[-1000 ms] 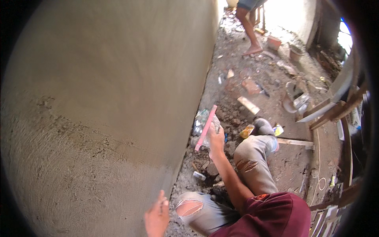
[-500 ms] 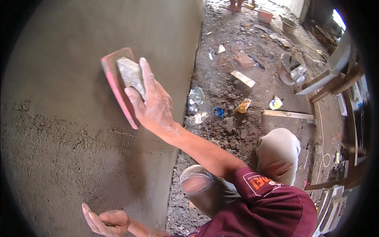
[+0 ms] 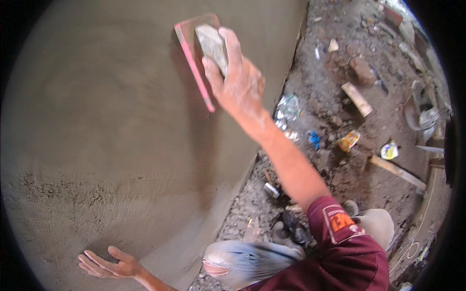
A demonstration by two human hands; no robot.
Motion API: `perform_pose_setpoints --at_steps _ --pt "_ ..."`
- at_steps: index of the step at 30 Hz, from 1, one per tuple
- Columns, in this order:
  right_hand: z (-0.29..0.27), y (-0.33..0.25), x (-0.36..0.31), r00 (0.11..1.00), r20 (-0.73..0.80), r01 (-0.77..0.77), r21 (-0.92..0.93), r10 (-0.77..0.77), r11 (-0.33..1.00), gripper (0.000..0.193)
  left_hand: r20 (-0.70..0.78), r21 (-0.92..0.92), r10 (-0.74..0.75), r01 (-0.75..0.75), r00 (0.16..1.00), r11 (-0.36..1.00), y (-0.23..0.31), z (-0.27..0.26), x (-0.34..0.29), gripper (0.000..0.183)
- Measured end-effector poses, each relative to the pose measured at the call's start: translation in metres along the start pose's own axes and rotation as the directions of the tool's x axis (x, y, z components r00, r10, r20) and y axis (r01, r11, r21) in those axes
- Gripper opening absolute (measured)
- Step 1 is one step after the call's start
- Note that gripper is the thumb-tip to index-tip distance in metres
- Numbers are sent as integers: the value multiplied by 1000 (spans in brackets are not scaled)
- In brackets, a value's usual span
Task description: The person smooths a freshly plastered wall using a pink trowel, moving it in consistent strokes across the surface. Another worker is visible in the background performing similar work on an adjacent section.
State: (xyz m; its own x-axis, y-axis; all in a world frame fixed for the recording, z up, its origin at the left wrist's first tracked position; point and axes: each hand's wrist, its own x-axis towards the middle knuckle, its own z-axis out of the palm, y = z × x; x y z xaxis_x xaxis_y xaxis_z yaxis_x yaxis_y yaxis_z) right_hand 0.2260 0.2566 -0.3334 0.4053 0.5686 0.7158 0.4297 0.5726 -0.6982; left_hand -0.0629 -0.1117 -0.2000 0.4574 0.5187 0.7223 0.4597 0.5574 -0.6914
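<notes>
Nearest, at about seven o'clock: left hand [image 3: 110,264] spread flat, fingers apart, palm against the rough, damp lower band of the plastered wall [image 3: 111,145]; nothing held, only braced there. Beside it, toward five o'clock, bent knees in pale worn trousers [image 3: 247,262] and a maroon sleeve [image 3: 340,228] at the lower edge.

Up the outstretched arm, toward twelve o'clock: right hand [image 3: 238,80] closed around the grey, mortar-caked handle of a pink plastering float [image 3: 194,58], fingers wrapped over the top, the flat blade pressed face-on to the wall. Float high on the smoother upper plaster, well apart from the left hand.

Judged by look: a stiff, light plastic board, not fragile, likely gritty and a little slick from wet mortar; best taken by the raised handle on its back, as here, never by the thin edge. Wet plaster under it soft and easily scarred by a tilted corner.

Farther off, from one to four o'clock: bare dirt ground [image 3: 340,145] strewn with rubble. Crumpled clear wrapper [image 3: 289,106] close to the wall's foot, a blue scrap [image 3: 314,139] and a yellow packet [image 3: 348,140] just beyond, a brick piece [image 3: 357,98] and a timber offcut [image 3: 398,172] farther out. Nothing between float and wall; the litter only crowds the footing beside the knees.
</notes>
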Motion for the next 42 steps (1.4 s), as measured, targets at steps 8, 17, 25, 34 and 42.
perform_pose_setpoints --at_steps 8,17,25,34,42 --pt "22 17 20 999 -34 -39 -356 29 934 57 26 3 -69 68 997 998 14 6 -2 59" --pt "-31 49 114 527 539 -792 33 657 609 37 -12 2 -40 40 999 999 13 2 6 59" --pt "-4 10 -1 991 107 -86 87 77 992 66 61 68 16 -20 998 997 7 -4 -2 58" --pt "3 87 164 906 33 -416 -101 421 904 63 9 -11 -65 65 998 998 21 0 15 56" --pt "3 37 27 988 -46 147 60 -145 987 62 -20 -102 -152 150 988 983 42 -15 34 53"
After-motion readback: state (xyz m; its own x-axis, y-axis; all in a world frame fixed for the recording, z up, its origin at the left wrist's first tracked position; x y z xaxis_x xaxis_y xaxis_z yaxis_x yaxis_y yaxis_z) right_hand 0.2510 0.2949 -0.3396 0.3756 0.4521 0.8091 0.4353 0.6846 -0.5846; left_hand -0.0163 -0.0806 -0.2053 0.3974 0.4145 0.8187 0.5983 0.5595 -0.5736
